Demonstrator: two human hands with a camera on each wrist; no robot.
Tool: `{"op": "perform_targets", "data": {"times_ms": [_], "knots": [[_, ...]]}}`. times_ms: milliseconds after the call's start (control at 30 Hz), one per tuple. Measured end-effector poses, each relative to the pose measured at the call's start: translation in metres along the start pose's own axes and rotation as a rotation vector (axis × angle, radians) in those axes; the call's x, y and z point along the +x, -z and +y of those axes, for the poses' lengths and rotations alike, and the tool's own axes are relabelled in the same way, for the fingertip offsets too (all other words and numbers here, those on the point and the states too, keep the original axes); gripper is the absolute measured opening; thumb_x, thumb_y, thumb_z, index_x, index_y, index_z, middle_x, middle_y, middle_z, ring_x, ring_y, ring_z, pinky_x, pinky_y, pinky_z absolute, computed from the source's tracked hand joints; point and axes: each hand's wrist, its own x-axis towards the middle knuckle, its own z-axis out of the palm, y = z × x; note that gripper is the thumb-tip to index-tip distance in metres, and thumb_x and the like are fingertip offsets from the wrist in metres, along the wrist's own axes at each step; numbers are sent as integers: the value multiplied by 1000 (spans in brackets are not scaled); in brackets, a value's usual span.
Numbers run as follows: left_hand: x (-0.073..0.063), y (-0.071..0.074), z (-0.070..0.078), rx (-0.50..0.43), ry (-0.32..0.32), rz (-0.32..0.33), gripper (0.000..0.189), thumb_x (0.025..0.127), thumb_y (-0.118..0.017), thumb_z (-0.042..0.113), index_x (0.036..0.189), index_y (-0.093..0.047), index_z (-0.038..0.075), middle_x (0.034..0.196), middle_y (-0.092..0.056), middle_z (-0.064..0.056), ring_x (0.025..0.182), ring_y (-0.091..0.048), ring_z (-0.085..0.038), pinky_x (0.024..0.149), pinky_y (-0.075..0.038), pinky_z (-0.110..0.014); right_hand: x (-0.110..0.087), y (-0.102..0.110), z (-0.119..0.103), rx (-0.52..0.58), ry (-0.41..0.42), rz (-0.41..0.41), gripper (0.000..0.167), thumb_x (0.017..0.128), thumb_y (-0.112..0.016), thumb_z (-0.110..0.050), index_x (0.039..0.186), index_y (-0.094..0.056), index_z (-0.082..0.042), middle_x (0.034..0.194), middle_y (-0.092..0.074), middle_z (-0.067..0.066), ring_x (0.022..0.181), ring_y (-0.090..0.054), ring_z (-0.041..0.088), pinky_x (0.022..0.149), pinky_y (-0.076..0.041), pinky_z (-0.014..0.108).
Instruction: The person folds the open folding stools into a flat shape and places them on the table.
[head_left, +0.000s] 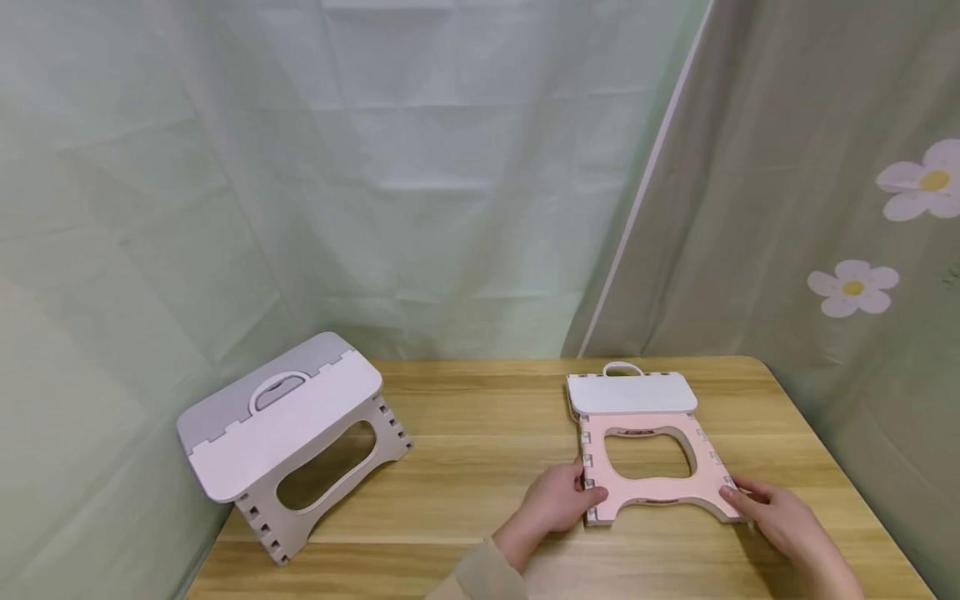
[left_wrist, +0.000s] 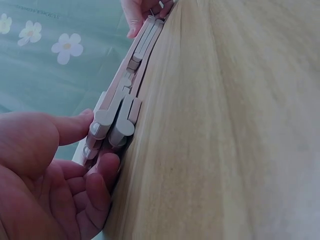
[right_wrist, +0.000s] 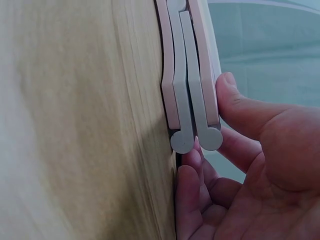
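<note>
A pink folding stool (head_left: pixel 645 490) lies folded on the table, its white seat half (head_left: pixel 633 395) and small carry handle (head_left: pixel 622 366) at the far end. My left hand (head_left: pixel 555 498) grips the near left leg corner, thumb on top and fingers curled at the edge. At the near right corner, my right hand (head_left: pixel 783 518) pinches the other leg in the same way. Both wrist views show the stacked pink and grey leg layers (left_wrist: pixel 120 107) edge-on, with the thumb on one face and fingers at the underside. In the right wrist view two rounded grey hinge ends (right_wrist: pixel 210 138) stand slightly apart.
An unfolded grey and white stool (head_left: pixel 300 433) stands on the left of the wooden table (head_left: pixel 465 467), turned at an angle. Pale green curtains (head_left: pixel 450 208) hang behind the table and along both sides. White flowers (head_left: pixel 852 288) are printed on the right one.
</note>
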Motion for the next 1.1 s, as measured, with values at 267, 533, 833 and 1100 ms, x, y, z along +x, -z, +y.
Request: {"op": "perform_targets", "data": {"times_ms": [267, 533, 833, 1100], "knots": [[-1, 4, -8, -97, -67, -47, 43, 96, -81, 30, 126, -71, 0, 66, -50, 8, 56, -43, -7, 52, -35, -25, 1, 0, 1, 34, -13, 11, 88, 105, -57, -63, 154, -46, 9, 146, -49, 43, 136, -40, 64, 105, -38, 71], [-17, 32, -10, -204, -43, -133, 75, 99, -79, 29, 153, -47, -11, 81, -63, 6, 63, -59, -14, 56, -47, -26, 3, 9, 1, 78, -28, 16, 85, 108, -51, -62, 153, -46, 10, 129, -62, 33, 105, -61, 35, 85, -51, 44], [-36, 82, -31, -336, -21, -20, 72, 105, -72, 24, 163, -38, -2, 105, -64, -1, 63, -54, -13, 47, -44, -25, 2, 18, -20, 23, -47, 181, 85, 111, -36, -62, 157, -36, 10, 147, -48, 42, 131, -47, 62, 99, -44, 68], [-68, 131, -65, -271, -28, 174, 59, 105, -71, 19, 154, -50, -6, 107, -65, -6, 80, -61, -13, 61, -49, -24, -6, 21, -57, 118, 22, 354, 73, 112, -45, -55, 159, -44, 1, 146, -51, 33, 128, -53, 54, 95, -45, 63]]}}
